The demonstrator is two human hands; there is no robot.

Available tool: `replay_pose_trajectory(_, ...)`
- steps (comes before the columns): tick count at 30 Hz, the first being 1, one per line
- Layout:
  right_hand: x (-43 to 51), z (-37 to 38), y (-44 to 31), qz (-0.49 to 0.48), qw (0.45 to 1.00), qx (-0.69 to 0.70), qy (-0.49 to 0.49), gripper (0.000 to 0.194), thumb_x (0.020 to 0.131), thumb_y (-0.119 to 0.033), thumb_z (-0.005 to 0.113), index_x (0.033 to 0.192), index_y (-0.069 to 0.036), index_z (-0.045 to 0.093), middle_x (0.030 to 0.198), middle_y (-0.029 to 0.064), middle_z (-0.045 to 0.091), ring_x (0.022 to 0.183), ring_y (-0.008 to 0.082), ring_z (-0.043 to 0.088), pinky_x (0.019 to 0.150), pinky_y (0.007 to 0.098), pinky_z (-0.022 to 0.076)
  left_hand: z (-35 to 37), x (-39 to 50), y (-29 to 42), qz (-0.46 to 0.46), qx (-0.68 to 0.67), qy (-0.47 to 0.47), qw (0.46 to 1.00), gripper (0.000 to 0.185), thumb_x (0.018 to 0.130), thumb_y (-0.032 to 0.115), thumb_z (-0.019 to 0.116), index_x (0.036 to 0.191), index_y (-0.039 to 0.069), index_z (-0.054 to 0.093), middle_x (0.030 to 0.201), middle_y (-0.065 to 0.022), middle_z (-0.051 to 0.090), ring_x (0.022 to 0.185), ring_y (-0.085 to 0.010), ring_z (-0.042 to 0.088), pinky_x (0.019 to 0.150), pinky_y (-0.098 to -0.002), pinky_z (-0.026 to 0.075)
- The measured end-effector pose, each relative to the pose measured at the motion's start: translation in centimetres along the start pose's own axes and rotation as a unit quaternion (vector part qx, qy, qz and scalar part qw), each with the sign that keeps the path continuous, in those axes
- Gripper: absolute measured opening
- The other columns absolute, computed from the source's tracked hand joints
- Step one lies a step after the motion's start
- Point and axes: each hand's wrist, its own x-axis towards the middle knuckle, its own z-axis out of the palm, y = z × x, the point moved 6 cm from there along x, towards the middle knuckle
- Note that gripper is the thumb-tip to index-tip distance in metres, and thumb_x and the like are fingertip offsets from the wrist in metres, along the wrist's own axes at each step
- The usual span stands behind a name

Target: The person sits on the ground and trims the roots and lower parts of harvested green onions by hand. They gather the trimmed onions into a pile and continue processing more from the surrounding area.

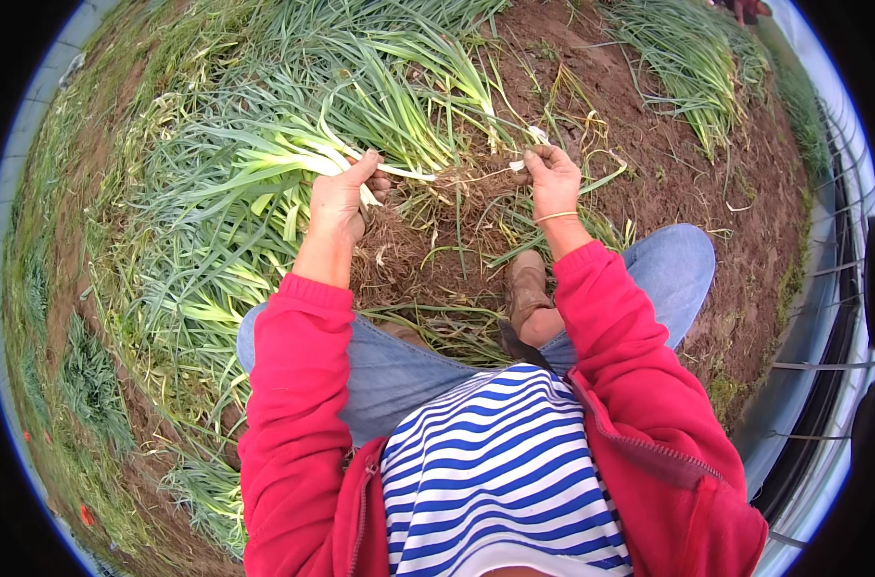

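Note:
My left hand (342,196) is closed around several leek-like plants (293,153), their pale stems in the fist and green leaves fanning left. One slender white stem (406,172) sticks out from it to the right, its thin roots stretching toward my right hand (557,177). My right thumb and fingers pinch something thin and whitish (516,166) at that end; whether it is root or peeled skin is unclear. Below my left hand lies a mass of brown roots (388,241). Just beyond both hands, more of these plants (408,126) rest on the ground.
A large heap of pulled plants (199,209) spreads along my left. Another bundle (697,79) lies on bare soil (755,209) at the upper right. My brown shoe (528,285) stands below my right hand. Plastic sheeting (816,346) borders the right side. Another person (746,9) is partly visible far off.

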Motion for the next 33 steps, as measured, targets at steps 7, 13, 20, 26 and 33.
replay_pose_trajectory(7, -3.6, 3.5, -0.5, -0.039, 0.882, -0.318, -0.346, 0.071, 0.07, -0.02, 0.072, 0.134, -0.014, 0.039, 0.144, 0.0246, 0.014, 0.131, 0.0353, 0.027, 0.107, 0.0373, 0.0234, 0.1, -0.4, -0.4, -0.021, 0.03, -0.032, 0.999, 0.018, 0.079, 0.013, 0.068, 0.089, 0.002, 0.059, 0.071, -0.0062, 0.06, 0.057, -0.0148, 0.059, 0.049, -0.0259, 0.048)
replay_pose_trajectory(13, -7.8, 13.9, 1.7, 0.032, 0.943, 0.047, -0.329, 0.019, 0.083, -0.005, 0.051, 0.1, 0.003, 0.052, 0.087, 0.0023, 0.057, 0.076, 0.0099, 0.05, 0.069, 0.0254, 0.0437, 2.0, -2.2, -0.8, -0.071, 0.032, -0.071, 0.994, 0.016, 0.083, 0.019, 0.062, 0.089, 0.004, 0.059, 0.079, -0.0052, 0.063, 0.069, -0.0161, 0.062, 0.054, -0.0261, 0.046)
replay_pose_trajectory(20, -9.1, 10.8, 6.2, -0.039, 0.798, -0.399, -0.45, 0.023, 0.074, -0.021, 0.054, 0.086, -0.002, 0.059, 0.079, 0.0189, 0.06, 0.076, 0.0346, 0.058, 0.069, 0.0407, 0.0456, -0.5, -2.0, 7.9, 0.192, -0.006, -0.089, 0.977, 0.016, 0.085, 0.018, 0.059, 0.09, 0.003, 0.056, 0.073, -0.0054, 0.059, 0.068, -0.0177, 0.059, 0.058, -0.0253, 0.047)
replay_pose_trajectory(26, -0.3, 10.7, 9.1, -0.17, 0.828, -0.435, -0.311, 0.046, 0.073, 0.003, 0.044, 0.119, -0.002, 0.047, 0.114, 0.021, 0.051, 0.104, 0.0388, 0.049, 0.089, 0.0414, 0.0402, -4.8, 1.1, 4.6, 0.013, -0.037, 0.039, 0.998, 0.018, 0.089, 0.019, 0.055, 0.09, 0.002, 0.053, 0.077, -0.0099, 0.063, 0.081, -0.0275, 0.064, 0.06, -0.0297, 0.049)
replay_pose_trajectory(33, 6.6, 8.4, 15.4, 0.177, 0.718, -0.638, -0.214, 0.041, 0.081, -0.018, 0.051, 0.12, -0.007, 0.049, 0.116, 0.0198, 0.054, 0.108, 0.0346, 0.052, 0.091, 0.0407, 0.04, -5.7, 0.6, 5.0, 0.024, -0.043, 0.073, 0.996, 0.016, 0.085, 0.014, 0.058, 0.091, -0.001, 0.056, 0.065, -0.0058, 0.056, 0.068, -0.0226, 0.059, 0.055, -0.028, 0.045)
